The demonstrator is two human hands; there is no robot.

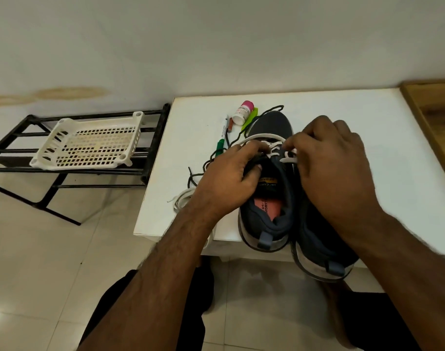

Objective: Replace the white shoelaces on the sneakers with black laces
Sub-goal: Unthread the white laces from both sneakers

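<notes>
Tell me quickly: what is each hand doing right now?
Left hand: grips the sneaker at its tongue.
Right hand: pinches the white lace.

Person's body, head view: bare arms, dark legwear.

Left hand (226, 183) and right hand (335, 163) both bare: no gloves, rings, watch or wristband seen. Both forearms uncovered along their whole visible length, with no sleeve edge in frame; fine hair shows along the left forearm. Fingers (251, 150) bare, nails short where visible. Lower frame: black fabric garment (110, 310) over both thighs, plain, matte, no visible logo or seam detail. A bare foot shows dimly under the right arm.
</notes>
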